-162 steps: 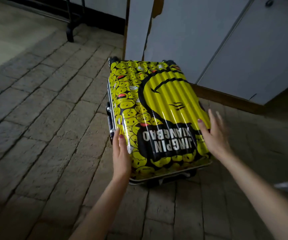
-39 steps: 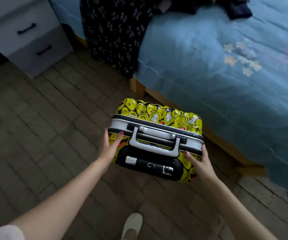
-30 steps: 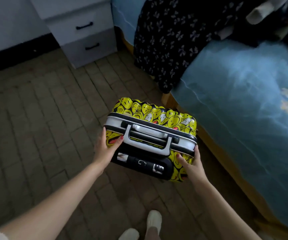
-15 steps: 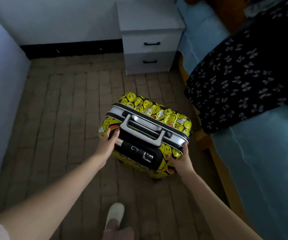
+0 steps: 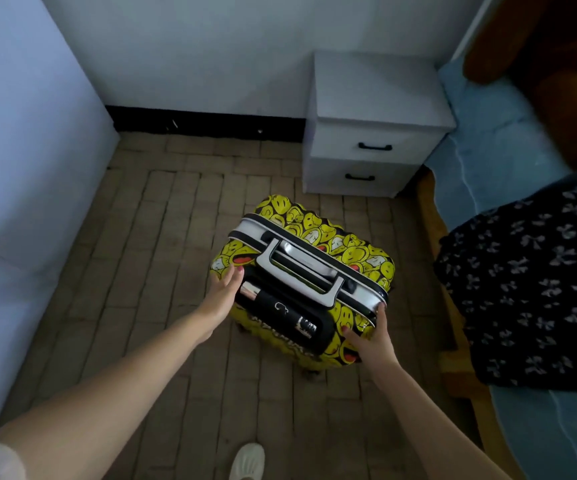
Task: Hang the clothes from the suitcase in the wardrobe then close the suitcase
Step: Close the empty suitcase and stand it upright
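Suitcase [image 5: 309, 268], yellow with cartoon faces, stands shut and upright on the brick floor [image 5: 162, 237], its silver-edged top turned toward the camera, carry handle [image 5: 300, 271] and black retracted pull handle [image 5: 280, 308] both showing. It sits skewed to the brick lines, one corner pointing at the nightstand [image 5: 373, 133]. The left hand [image 5: 223, 289] presses flat against the left side of the case near the top, fingers straight and close together. The right hand [image 5: 371, 336] cups the near right corner, thumb lying on the top face and the other fingers wrapped around the edge.

Bare floor lies open to the left of the case as far as the pale wall [image 5: 30, 168], and behind it up to the dark skirting [image 5: 207, 121]. To the right the gap is narrow: the wooden bed frame [image 5: 429, 209] runs just beside the case, with blue bedding [image 5: 498, 140] and a dark patterned cloth [image 5: 536, 282] hanging over its edge. The two-drawer nightstand stands near the far corner of the case, not touching it. A white shoe [image 5: 247, 460] shows at the bottom edge.
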